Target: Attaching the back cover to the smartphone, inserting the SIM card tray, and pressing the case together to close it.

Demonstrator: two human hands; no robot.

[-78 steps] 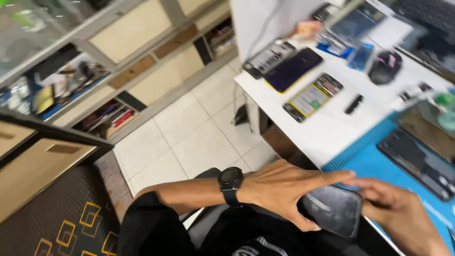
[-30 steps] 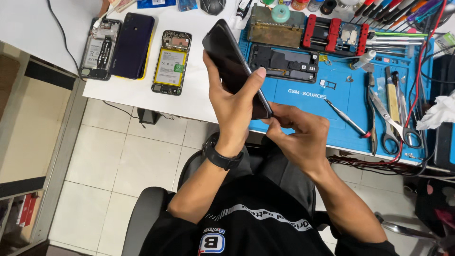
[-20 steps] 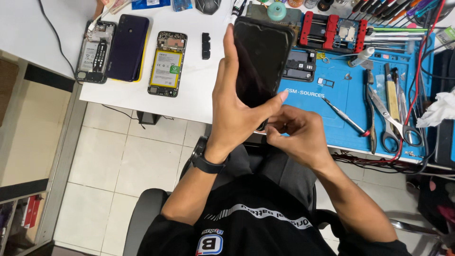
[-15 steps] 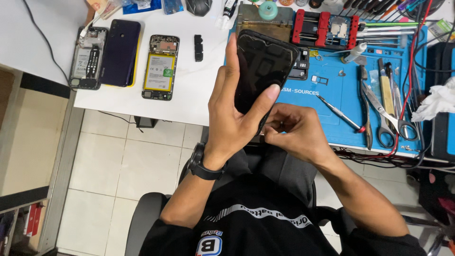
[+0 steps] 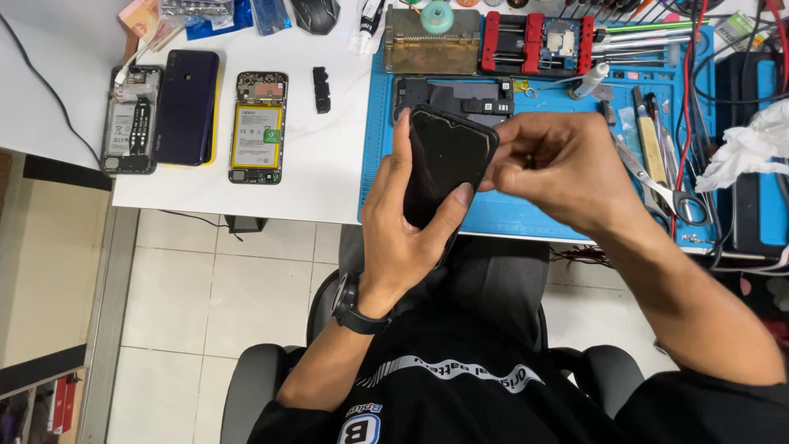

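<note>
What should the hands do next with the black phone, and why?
Probably the right hand should work its fingertips along the top right corner of the black phone, because they are pinched right at that edge now. The left hand holds the phone upright over the blue mat, thumb on one side and fingers on the other, so it looks steady enough.

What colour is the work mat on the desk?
Blue; the work mat shows best in the head view.

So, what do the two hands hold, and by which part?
The left hand holds the black phone by its long sides. The right hand pinches its upper right corner.
</note>
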